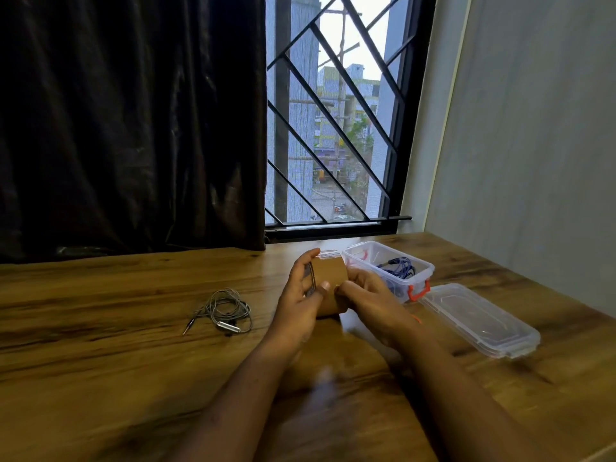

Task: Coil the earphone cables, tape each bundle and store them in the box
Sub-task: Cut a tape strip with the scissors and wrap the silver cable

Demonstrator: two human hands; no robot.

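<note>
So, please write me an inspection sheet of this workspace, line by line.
Surface: wooden table, bare grain.
Job's things: brown tape roll held in both hands; open box with blue earphones inside; lid lying beside the box.
Clutter: nothing seen.
Hands: left hand and right hand grip the roll above the table.
Cables: grey earphones loosely coiled, untaped, left of the hands.
Surroundings: dark curtain, barred window, plain wall.

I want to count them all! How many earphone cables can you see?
2. A grey earphone cable lies loosely coiled on the table, left of the hands. A blue earphone cable sits inside the open box. More may be hidden behind the hands.
</note>
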